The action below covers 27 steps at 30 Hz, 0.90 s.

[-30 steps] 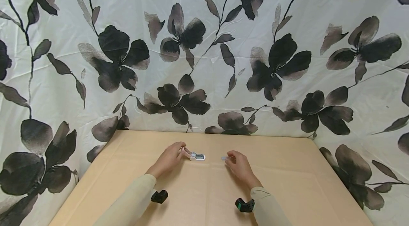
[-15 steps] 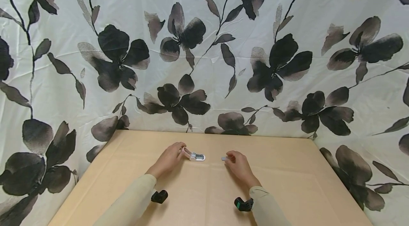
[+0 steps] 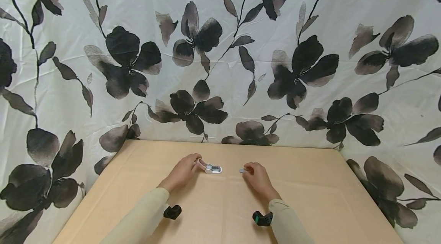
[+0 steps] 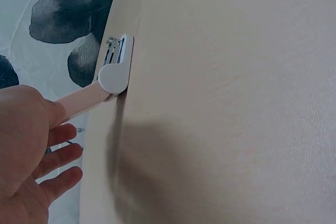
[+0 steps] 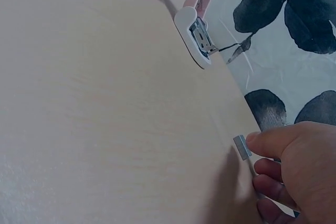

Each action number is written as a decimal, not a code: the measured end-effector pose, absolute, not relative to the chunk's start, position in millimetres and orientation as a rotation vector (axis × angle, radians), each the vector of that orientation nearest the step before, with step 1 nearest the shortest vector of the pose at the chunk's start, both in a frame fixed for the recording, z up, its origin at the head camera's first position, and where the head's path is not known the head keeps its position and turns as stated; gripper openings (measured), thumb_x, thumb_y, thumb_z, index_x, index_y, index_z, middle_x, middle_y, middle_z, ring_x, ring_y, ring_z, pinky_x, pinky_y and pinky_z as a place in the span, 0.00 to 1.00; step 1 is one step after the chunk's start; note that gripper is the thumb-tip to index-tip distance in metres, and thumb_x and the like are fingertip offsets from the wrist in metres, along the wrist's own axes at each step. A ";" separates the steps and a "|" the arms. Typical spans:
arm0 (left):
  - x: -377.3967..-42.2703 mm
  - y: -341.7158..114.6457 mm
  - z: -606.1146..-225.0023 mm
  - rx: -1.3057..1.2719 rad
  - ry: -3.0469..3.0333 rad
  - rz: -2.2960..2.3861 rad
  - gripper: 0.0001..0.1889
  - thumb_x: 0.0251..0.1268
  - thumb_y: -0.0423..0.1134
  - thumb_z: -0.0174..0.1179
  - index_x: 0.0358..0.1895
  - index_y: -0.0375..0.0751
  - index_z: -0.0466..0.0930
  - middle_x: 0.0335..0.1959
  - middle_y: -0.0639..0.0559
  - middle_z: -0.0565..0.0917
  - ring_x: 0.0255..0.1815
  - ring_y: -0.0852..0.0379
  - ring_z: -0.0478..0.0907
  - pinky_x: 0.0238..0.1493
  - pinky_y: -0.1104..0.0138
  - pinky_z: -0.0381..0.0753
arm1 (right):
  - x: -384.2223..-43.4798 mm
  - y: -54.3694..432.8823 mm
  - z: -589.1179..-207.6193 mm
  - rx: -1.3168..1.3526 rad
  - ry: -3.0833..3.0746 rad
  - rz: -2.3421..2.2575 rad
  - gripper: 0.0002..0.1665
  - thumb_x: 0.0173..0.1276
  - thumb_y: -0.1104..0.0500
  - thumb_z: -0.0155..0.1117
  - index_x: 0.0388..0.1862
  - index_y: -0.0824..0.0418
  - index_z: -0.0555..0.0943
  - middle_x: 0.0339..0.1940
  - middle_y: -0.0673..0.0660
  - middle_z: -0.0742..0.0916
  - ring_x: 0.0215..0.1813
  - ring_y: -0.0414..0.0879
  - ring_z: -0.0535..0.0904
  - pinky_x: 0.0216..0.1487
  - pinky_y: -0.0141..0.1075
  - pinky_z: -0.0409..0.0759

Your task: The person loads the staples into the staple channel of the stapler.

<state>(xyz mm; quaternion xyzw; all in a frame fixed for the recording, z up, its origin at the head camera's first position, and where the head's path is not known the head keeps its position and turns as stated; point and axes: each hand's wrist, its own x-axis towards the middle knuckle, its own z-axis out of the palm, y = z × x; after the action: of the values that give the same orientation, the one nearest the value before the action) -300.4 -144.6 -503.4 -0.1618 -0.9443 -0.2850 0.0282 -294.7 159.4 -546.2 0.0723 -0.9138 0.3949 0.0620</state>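
Observation:
A small white and pink stapler lies opened up on the table, its metal staple channel exposed on the white base. My left hand pinches the raised pink upper arm between thumb and finger, with the other fingers spread below in the left wrist view. To the right, apart from the stapler, my right hand pinches a short grey strip of staples close over the table. The strip's near end is hidden by the fingertips.
The tan table meets a floral curtain at its far edge. Each wrist wears a black camera, on the left and the right, beside a pale sleeve.

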 end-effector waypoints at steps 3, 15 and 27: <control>-301.0 -144.5 -503.2 -0.500 -2.913 -0.889 0.11 0.79 0.35 0.55 0.57 0.36 0.79 0.52 0.44 0.85 0.59 0.45 0.83 0.66 0.49 0.79 | -295.9 159.4 -546.5 0.216 -2.766 1.191 0.13 0.68 0.66 0.71 0.50 0.66 0.85 0.42 0.57 0.86 0.44 0.48 0.81 0.52 0.46 0.85; -302.5 -145.1 -506.5 -0.500 -2.924 -0.884 0.12 0.80 0.36 0.55 0.58 0.36 0.79 0.54 0.43 0.85 0.60 0.44 0.82 0.67 0.49 0.79 | -298.6 159.0 -549.4 0.216 -2.769 1.166 0.11 0.66 0.66 0.72 0.47 0.65 0.86 0.40 0.56 0.85 0.42 0.46 0.78 0.48 0.40 0.82; -301.6 -144.7 -508.4 -0.503 -2.915 -0.884 0.12 0.80 0.36 0.55 0.57 0.36 0.79 0.54 0.43 0.85 0.59 0.44 0.83 0.66 0.49 0.79 | -299.1 158.4 -552.5 0.216 -2.767 1.152 0.10 0.64 0.65 0.74 0.45 0.63 0.87 0.39 0.55 0.84 0.41 0.45 0.76 0.47 0.40 0.79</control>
<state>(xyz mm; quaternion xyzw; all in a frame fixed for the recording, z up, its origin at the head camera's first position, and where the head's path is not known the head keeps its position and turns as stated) -301.6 -144.7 -508.4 -0.1629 -0.9439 -0.2861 0.0271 -299.1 158.4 -552.5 0.0718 -0.9186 0.3825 0.0682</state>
